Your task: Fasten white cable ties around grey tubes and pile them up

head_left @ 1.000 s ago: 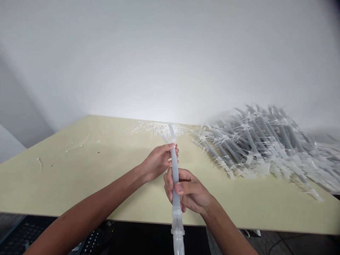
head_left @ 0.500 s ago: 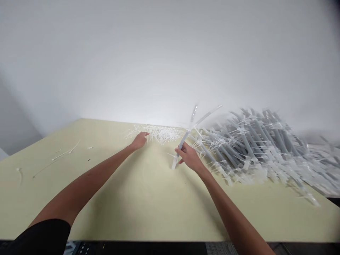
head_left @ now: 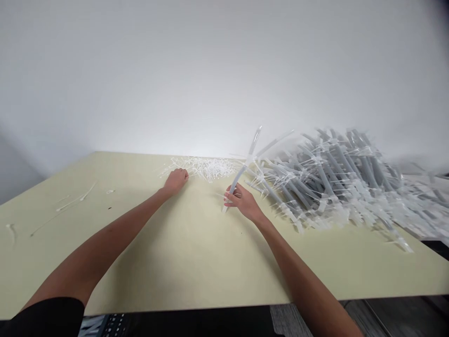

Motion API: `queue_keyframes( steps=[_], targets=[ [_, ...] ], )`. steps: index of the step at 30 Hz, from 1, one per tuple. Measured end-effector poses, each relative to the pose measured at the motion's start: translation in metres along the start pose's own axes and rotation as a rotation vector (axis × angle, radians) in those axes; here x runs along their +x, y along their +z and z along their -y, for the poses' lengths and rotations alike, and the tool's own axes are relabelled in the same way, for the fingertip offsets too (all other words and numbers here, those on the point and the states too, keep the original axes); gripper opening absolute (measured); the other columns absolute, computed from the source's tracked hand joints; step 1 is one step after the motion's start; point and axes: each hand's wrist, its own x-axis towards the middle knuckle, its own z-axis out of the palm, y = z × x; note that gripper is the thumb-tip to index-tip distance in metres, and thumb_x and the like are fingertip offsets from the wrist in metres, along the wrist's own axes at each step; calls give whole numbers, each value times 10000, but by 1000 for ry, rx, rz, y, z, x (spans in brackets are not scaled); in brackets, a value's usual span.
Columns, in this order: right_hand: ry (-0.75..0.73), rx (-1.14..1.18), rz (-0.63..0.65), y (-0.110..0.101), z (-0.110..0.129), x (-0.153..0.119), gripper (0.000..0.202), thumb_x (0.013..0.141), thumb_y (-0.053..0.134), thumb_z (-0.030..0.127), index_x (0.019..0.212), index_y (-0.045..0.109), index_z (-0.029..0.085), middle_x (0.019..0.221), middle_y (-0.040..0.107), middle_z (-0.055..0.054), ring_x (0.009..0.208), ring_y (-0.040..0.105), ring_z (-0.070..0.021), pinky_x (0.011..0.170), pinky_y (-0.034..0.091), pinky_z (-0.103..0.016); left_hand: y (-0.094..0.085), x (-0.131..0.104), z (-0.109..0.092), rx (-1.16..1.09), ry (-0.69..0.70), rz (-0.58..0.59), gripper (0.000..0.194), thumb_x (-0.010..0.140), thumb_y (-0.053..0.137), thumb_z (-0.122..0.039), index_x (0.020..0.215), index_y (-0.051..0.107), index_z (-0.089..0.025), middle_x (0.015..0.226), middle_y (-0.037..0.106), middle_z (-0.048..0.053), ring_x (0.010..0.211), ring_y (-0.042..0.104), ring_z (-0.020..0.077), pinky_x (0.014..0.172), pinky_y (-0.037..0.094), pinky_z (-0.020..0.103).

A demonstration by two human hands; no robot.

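Observation:
My right hand [head_left: 242, 200], fingers wrapped, holds a branched tube [head_left: 239, 175] above the table. The tube has a grey lower stem, and two clear arms spread from its joint; thin white tails stick out at the joint and near the lower end. My left hand [head_left: 177, 180] is closed at the near left edge of a loose pile of thin white cable ties [head_left: 212, 168]. Its fingertips are turned away, so I cannot make out what they pinch.
A large heap of similar grey and clear tubes [head_left: 329, 180] with cable ties covers the table's right side. Several loose ties [head_left: 75, 200] lie at the left on the pale yellow table [head_left: 196, 262]. A white wall [head_left: 210, 84] rises behind.
My left hand's fingers have curled in, and the hand has drawn slightly left of the cable-tie pile. My right hand still holds the tube. The whole view has shifted a little.

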Motion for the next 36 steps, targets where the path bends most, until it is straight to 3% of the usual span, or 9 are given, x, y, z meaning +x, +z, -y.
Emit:
queue_keyframes(
  steps=[4, 8, 12, 15, 23, 31, 36],
  targets=[
    [-2, 7, 48, -2, -5, -3, 246, 671, 649, 325, 828, 559, 158, 773, 553, -14, 729, 555, -131, 756, 526, -343, -5, -43, -22, -101, -48, -102, 144, 764, 419, -156, 888, 494, -154, 845, 545, 61, 800, 478, 170, 733, 361, 276],
    [6, -14, -5, -4, -10, 0, 243, 656, 648, 308, 820, 580, 142, 770, 570, -33, 732, 555, -152, 693, 530, -341, 2, -78, -62, -389, -96, -71, 131, 760, 416, -196, 839, 518, -175, 693, 537, -6, 625, 462, 118, 613, 348, 237],
    [-8, -41, -1, -4, -16, 3, 242, 649, 641, 310, 819, 587, 146, 778, 595, -42, 741, 569, -165, 669, 518, -325, 11, -87, -100, -464, -122, -45, 158, 760, 426, -245, 721, 558, -168, 671, 558, -6, 611, 462, 113, 595, 334, 238],
    [-45, -117, -6, -5, -18, 1, 229, 673, 609, 329, 824, 590, 158, 771, 607, -33, 713, 571, -160, 658, 496, -311, 17, -87, -117, -515, -92, -32, 171, 755, 430, -248, 709, 574, -167, 672, 566, -7, 611, 464, 111, 594, 336, 232],
    [-211, -448, 27, -8, -9, -7, 187, 758, 531, 332, 876, 576, 195, 900, 622, -20, 831, 563, -165, 765, 411, -293, 12, -98, -126, -594, -42, 77, 242, 763, 430, -289, 761, 638, -167, 646, 548, -19, 573, 424, 105, 562, 311, 231],
    [-124, -651, 146, -9, -1, -14, 228, 856, 418, 378, 984, 477, 199, 846, 643, -50, 739, 584, -176, 694, 399, -280, 11, -98, -130, -573, 18, 80, 256, 781, 420, -298, 745, 630, -156, 635, 519, -20, 579, 406, 103, 565, 302, 231],
    [-54, -614, 195, -7, 2, -20, 253, 882, 368, 400, 1038, 443, 215, 765, 650, -40, 731, 616, -182, 686, 409, -273, 11, -99, -128, -558, 0, 103, 283, 802, 405, -329, 777, 629, -158, 683, 546, -5, 615, 447, 115, 585, 324, 239]
  ],
)
